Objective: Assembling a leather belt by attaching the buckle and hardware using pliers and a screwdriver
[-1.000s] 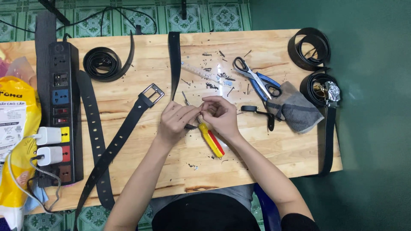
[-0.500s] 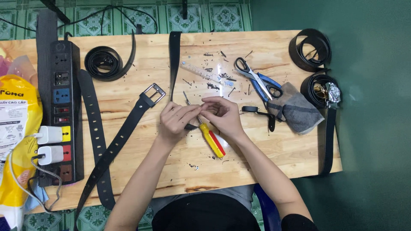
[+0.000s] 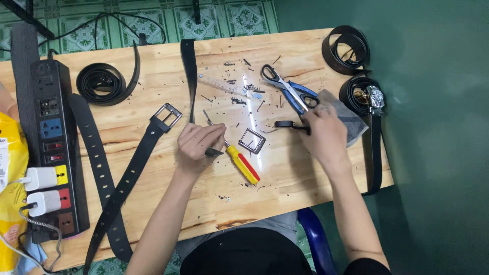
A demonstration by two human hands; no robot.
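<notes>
I take the loose square metal buckle (image 3: 251, 140) on the wooden table (image 3: 153, 81) as my landmark. The left hand (image 3: 199, 144) sits just left of it, fingers curled shut on a small dark piece whose tip pokes out toward the buckle; I cannot tell what that piece is. The right hand (image 3: 326, 133) is well to the right of the buckle, fingertips down on a small black tool (image 3: 291, 124) beside the blue-handled scissors (image 3: 288, 91). Whether it has closed on the tool I cannot tell.

The yellow-and-red screwdriver (image 3: 243, 164) lies just below-left of the buckle, touched by neither hand, and nothing holds the buckle either.

What worries me: with the buckle lying free, I judge a sweep of either wrist could knock it across the table. The scissors sit so close to the right hand that, as I read it, a careless reach could catch a blade. Small black scraps litter the wood above the buckle, so a dropped part could get lost among them.

Against 0.5 s ago, the 2 hands were pressed together over the screwdriver; now they are apart, the right gone out toward the scissors, and the buckle is uncovered.
</notes>
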